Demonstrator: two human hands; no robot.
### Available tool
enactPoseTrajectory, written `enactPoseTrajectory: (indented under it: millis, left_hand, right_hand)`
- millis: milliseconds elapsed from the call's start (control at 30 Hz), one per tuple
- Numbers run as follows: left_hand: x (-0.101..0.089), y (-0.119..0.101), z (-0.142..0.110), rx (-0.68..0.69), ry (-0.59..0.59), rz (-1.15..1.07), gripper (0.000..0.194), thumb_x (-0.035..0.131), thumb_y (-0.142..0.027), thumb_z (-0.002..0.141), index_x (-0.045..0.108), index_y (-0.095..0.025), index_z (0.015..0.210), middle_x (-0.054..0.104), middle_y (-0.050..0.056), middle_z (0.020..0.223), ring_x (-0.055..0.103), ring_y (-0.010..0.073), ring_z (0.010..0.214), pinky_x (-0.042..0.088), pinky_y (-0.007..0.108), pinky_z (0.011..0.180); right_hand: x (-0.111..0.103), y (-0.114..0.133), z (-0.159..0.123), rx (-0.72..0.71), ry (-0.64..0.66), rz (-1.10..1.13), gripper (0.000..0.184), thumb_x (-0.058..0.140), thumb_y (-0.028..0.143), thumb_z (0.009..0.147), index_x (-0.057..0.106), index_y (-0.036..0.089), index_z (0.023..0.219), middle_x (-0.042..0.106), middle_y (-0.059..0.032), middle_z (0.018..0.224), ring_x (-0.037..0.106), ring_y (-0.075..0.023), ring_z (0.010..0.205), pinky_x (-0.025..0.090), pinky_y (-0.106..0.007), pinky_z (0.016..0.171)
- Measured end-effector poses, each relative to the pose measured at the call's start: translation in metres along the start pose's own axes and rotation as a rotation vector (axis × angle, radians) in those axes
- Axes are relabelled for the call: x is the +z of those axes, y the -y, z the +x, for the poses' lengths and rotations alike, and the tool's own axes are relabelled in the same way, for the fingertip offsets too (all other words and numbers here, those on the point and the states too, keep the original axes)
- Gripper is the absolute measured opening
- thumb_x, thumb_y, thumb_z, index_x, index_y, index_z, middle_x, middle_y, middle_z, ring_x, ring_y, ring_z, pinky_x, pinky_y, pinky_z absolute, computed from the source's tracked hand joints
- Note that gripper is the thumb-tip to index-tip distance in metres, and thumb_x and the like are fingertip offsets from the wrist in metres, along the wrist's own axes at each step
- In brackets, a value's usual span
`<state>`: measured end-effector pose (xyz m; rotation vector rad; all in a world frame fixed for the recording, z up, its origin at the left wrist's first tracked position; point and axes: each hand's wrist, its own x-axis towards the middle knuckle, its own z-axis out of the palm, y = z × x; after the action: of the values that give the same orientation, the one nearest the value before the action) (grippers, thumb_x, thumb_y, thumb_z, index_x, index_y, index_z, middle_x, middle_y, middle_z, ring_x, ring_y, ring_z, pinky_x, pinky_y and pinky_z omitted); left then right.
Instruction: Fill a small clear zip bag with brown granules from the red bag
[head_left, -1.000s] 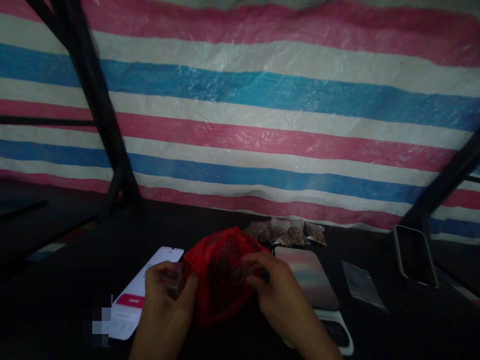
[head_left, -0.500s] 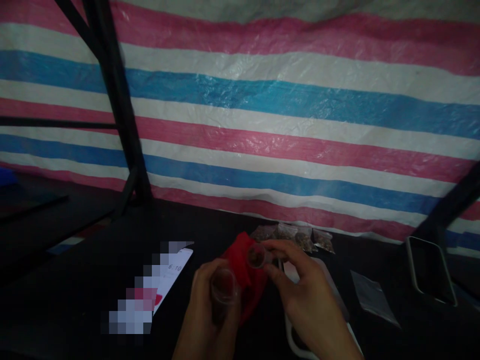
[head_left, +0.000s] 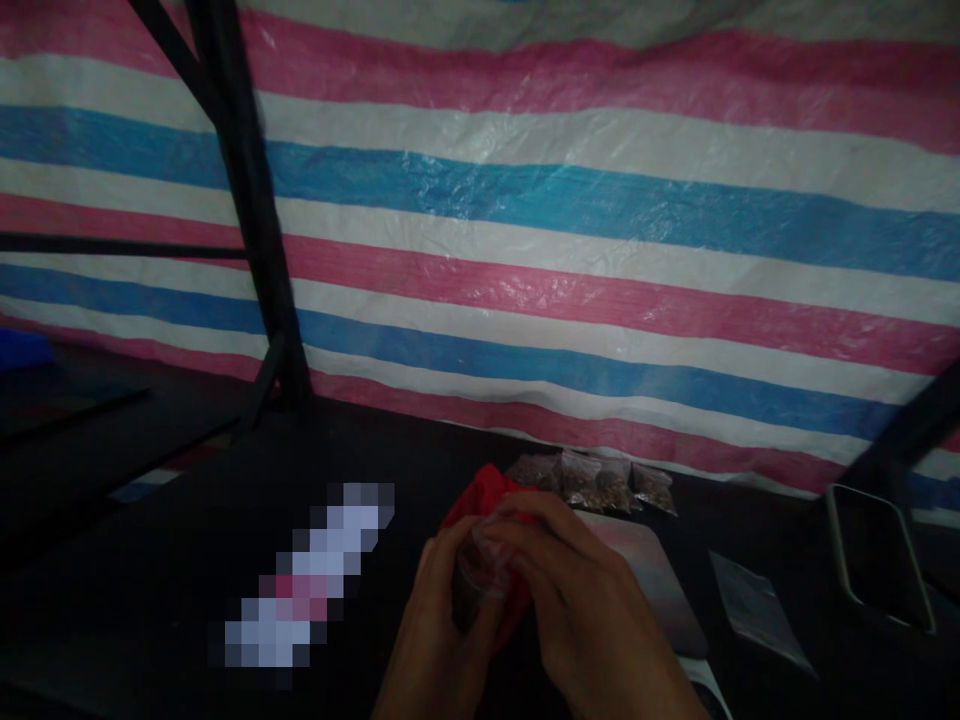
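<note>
My left hand (head_left: 442, 630) is wrapped round a clear plastic cup (head_left: 478, 578), its mouth facing up. Pinched in the fingers of my right hand (head_left: 581, 600) is a smaller clear cup (head_left: 491, 541), tilted at the mouth of the larger one. My fingers cover much of both, and I cannot tell what is inside. Behind the hands lies a red plastic bag (head_left: 486, 488), partly hidden. To the right of my right hand is a flat silvery plate (head_left: 651, 585) with a white base, partly covered by the hand.
Several small zip bags of brownish bits (head_left: 589, 482) lie along the back of the black table. A flat clear zip bag (head_left: 759, 608) and a dark-screened phone (head_left: 881, 555) lie at the right. A blurred-out lit phone (head_left: 319, 570) is at the left. Striped sheeting (head_left: 562, 250) hangs behind.
My right hand has brought the small cup left and down to the larger cup and tipped it there. The view has shifted slightly.
</note>
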<state>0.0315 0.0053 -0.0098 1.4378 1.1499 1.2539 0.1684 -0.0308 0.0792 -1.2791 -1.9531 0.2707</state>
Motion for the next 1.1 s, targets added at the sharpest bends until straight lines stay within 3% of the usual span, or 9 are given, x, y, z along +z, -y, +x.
enactPoseTrajectory:
  millis: [233, 433, 567, 700, 800, 867, 933, 1033, 1100]
  left_hand:
    - [0.0, -0.014, -0.004, 0.012, -0.04, 0.064, 0.046, 0.061, -0.056, 0.093, 0.065, -0.025, 0.127, 0.072, 0.013, 0.128, 0.07, 0.0327, 0.117, 0.056, 0.051, 0.102]
    - [-0.007, -0.006, -0.003, -0.088, -0.032, 0.241, 0.053, 0.066, -0.048, 0.087, 0.061, -0.021, 0.132, 0.069, 0.018, 0.137, 0.066, 0.039, 0.129, 0.05, 0.057, 0.11]
    - [-0.017, -0.005, 0.005, -0.137, 0.05, 0.217, 0.036, 0.055, -0.034, 0.087, 0.062, -0.022, 0.12, 0.076, 0.014, 0.118, 0.076, 0.0332, 0.104, 0.058, 0.047, 0.093]
    - [-0.021, -0.012, 0.01, -0.15, -0.053, 0.227, 0.038, 0.056, -0.033, 0.076, 0.063, -0.023, 0.112, 0.078, 0.012, 0.103, 0.076, 0.034, 0.092, 0.058, 0.046, 0.083]
    - [-0.021, -0.013, 0.013, -0.177, -0.144, 0.148, 0.04, 0.058, -0.038, 0.069, 0.063, -0.024, 0.106, 0.077, 0.01, 0.096, 0.076, 0.034, 0.09, 0.058, 0.044, 0.078]
    - [-0.021, -0.014, 0.015, -0.191, -0.208, 0.113, 0.043, 0.058, -0.039, 0.065, 0.064, -0.024, 0.105, 0.076, 0.008, 0.095, 0.075, 0.0334, 0.089, 0.058, 0.044, 0.077]
    - [-0.021, -0.016, 0.017, -0.195, -0.251, 0.09, 0.043, 0.059, -0.039, 0.063, 0.064, -0.025, 0.103, 0.075, 0.006, 0.093, 0.073, 0.0313, 0.085, 0.057, 0.043, 0.075]
    - [-0.022, -0.022, 0.017, -0.187, -0.328, 0.043, 0.043, 0.063, -0.042, 0.062, 0.064, -0.024, 0.101, 0.071, 0.003, 0.085, 0.07, 0.0267, 0.076, 0.056, 0.039, 0.07]
    - [-0.023, -0.026, 0.016, -0.177, -0.395, 0.017, 0.044, 0.065, -0.042, 0.062, 0.064, -0.024, 0.102, 0.067, -0.001, 0.077, 0.067, 0.0234, 0.07, 0.055, 0.035, 0.066]
  right_hand:
    - [-0.007, -0.015, 0.0, 0.133, -0.181, 0.008, 0.038, 0.059, 0.005, 0.096, 0.078, 0.03, 0.117, 0.074, -0.0028, 0.126, 0.072, -0.019, 0.114, 0.056, -0.029, 0.099]
    - [0.002, -0.024, -0.005, 0.251, 0.091, 0.019, 0.044, 0.051, -0.003, 0.091, 0.083, 0.027, 0.096, 0.077, -0.0041, 0.104, 0.073, -0.02, 0.094, 0.055, -0.029, 0.085]
    - [0.026, -0.027, 0.0, 0.29, 0.166, -0.024, 0.049, 0.049, -0.005, 0.091, 0.083, 0.025, 0.109, 0.076, -0.0072, 0.113, 0.073, -0.022, 0.102, 0.055, -0.032, 0.092]
    - [0.038, -0.027, 0.006, 0.345, 0.125, -0.107, 0.04, 0.049, 0.0, 0.097, 0.08, 0.022, 0.109, 0.073, -0.0094, 0.118, 0.069, -0.0258, 0.112, 0.051, -0.038, 0.101]
    - [0.024, -0.02, 0.004, 0.388, 0.074, -0.084, 0.027, 0.053, 0.007, 0.099, 0.076, 0.022, 0.101, 0.072, -0.0071, 0.116, 0.067, -0.0243, 0.111, 0.05, -0.037, 0.1]
    - [0.011, -0.014, -0.002, 0.466, 0.177, -0.068, 0.016, 0.068, 0.015, 0.093, 0.073, 0.024, 0.106, 0.071, -0.0056, 0.117, 0.068, -0.0252, 0.11, 0.051, -0.037, 0.096]
    - [0.0, -0.008, -0.01, 0.583, 0.406, -0.1, 0.048, 0.084, 0.013, 0.076, 0.07, 0.025, 0.12, 0.069, -0.0077, 0.127, 0.066, -0.0305, 0.119, 0.052, -0.04, 0.098]
    - [-0.005, -0.003, -0.021, 0.718, 0.685, -0.205, 0.065, 0.081, -0.001, 0.068, 0.069, 0.022, 0.128, 0.066, -0.0156, 0.138, 0.063, -0.0379, 0.129, 0.052, -0.045, 0.1]
    - [-0.002, -0.004, -0.025, 0.736, 0.694, -0.231, 0.06, 0.072, -0.007, 0.069, 0.071, 0.019, 0.123, 0.068, -0.0171, 0.135, 0.067, -0.0369, 0.126, 0.053, -0.045, 0.099]
